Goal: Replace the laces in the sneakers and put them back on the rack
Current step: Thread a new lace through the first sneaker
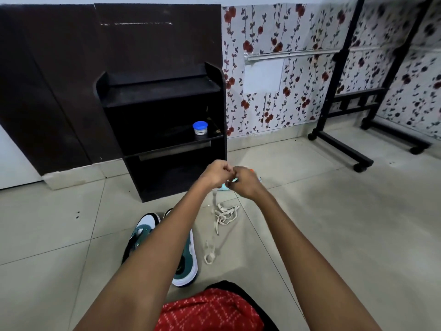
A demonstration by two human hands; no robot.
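Fingers (pixel 223 167) of left hand (pixel 216 174) and right hand (pixel 245 182) curl, pinching one lace (pixel 214 195); two sneakers (pixel 141 234) below lie lengthwise up-frame.

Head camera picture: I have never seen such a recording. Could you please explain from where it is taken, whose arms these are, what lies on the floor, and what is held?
There is no machine here. A person wears the camera on the head, so you look forward and down along their own two arms. The left hand and right hand meet with curled fingers and seem to pinch a white lace, which hangs down, blurred. On the tiled floor lie green-and-white sneakers and more loose laces. Behind stands the black rack, holding a small blue-lidded jar.
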